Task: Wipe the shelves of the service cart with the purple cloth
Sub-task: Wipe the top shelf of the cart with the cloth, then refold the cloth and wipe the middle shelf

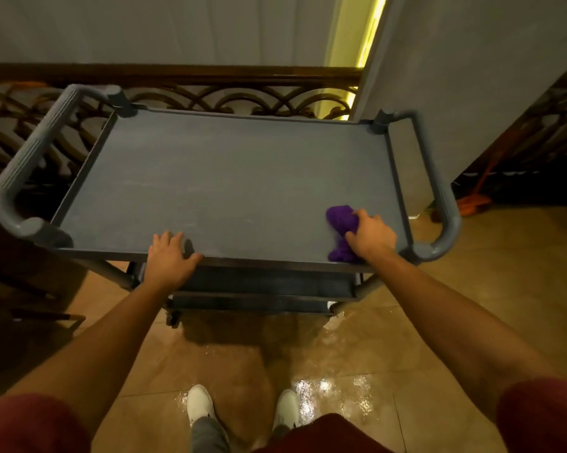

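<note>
Head view, looking down over a grey service cart (230, 178) standing on a glossy tiled floor (471, 289).

Item: top shelf (210, 178). Flat grey tray with a low raised rim; faint smears across the middle. Nothing rests on it but the cloth and the two hands.

Item: purple cloth (341, 228). Bunched, lying on the top shelf near the front right corner, its lower end reaching the front edge. Likely wadded to give a firm pad for scrubbing.

Item: right hand (370, 235). Clenched over the cloth, knuckles up, pressing it onto the shelf surface. The position suggests a wiping pass along the front right part of the shelf.

Item: left hand (171, 253). Flat and spread on the front edge, left of centre, fingers on the shelf surface and thumb along the rim; it grasps nothing. Probably placed there to steady the wheeled cart against the push of the wiping.

Item: side handles, left handle (30, 158) and right handle (439, 178). Untouched.

Item: lower shelves (262, 286). Only their front edges show beneath the top shelf; condition cannot be told. Judged not yet reached.

Item: white shoes (200, 405). Set just in front of the cart.
</note>
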